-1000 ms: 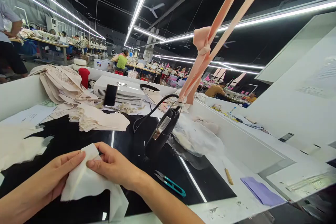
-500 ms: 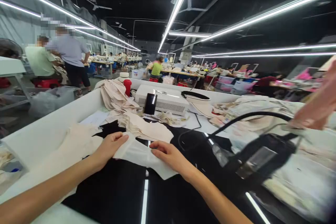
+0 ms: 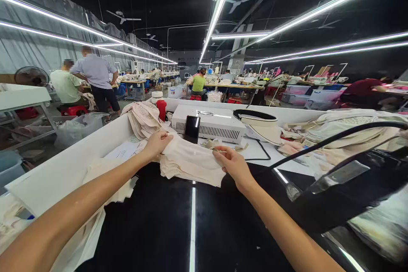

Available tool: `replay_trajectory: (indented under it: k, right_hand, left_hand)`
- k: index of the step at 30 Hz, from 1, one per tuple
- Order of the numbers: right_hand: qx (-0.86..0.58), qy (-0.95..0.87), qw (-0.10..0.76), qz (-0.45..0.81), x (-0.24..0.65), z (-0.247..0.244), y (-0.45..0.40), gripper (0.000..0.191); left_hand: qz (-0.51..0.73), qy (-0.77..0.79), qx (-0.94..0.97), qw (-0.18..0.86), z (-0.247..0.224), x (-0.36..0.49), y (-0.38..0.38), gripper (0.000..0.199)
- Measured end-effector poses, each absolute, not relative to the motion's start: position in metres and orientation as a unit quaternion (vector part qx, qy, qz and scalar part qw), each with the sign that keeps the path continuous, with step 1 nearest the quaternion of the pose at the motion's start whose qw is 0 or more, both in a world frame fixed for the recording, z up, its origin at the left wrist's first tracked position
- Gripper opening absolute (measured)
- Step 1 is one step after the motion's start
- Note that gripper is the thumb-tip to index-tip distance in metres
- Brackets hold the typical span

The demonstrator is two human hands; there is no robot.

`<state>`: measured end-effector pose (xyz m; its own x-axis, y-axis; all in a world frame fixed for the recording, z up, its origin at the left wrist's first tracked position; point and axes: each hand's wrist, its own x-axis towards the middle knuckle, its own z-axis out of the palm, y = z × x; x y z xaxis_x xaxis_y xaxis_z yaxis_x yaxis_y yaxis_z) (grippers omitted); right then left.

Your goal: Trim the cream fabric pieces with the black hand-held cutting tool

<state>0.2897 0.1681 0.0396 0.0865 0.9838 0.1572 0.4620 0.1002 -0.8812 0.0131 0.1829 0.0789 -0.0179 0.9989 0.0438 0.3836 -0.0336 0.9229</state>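
Pale, sheer-looking cream fabric piece (image 3: pixel 189 149) is stretched between my two hands, over a layered stack of cut cream fabric pieces (image 3: pixel 188 171). My left hand (image 3: pixel 157 144) pinches its left end, thumb and fingers together. At the other end my right hand (image 3: pixel 234 163) has thumb and forefinger closed on the right edge. The stack lies at the far side of the glossy black tabletop (image 3: pixel 159 225). Just behind it, a dark phone (image 3: pixel 192 127) leans against a white vented box (image 3: pixel 213 121).
More cream cloth (image 3: pixel 143 119) is heaped by a red bottle (image 3: pixel 161 110). A sun visor (image 3: pixel 259 123) sits right of the box. A black cable (image 3: pixel 328 140) arches over the right side, near piled fabric (image 3: pixel 350 125). A white side panel (image 3: pixel 76 157) borders the left. People work beyond.
Both hands have moved forward with the fabric piece, from above the black surface to the stack. The view has swung slightly left, and a pink blurred shape at the right edge is gone.
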Motion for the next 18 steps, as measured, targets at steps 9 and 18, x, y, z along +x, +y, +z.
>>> replay_trajectory:
  k: [9,18]
  right_hand:
    - [-0.627,-0.651,0.388,0.178,0.285,0.020,0.203,0.032]
    - [-0.619,-0.724,0.304,0.018,0.267,0.023,0.164,0.032]
  left_hand:
    - [0.281,0.670,0.614,0.308,0.052,0.009,0.196,0.028]
    - [0.225,0.637,0.694,0.249,0.054,-0.004,0.184,0.031]
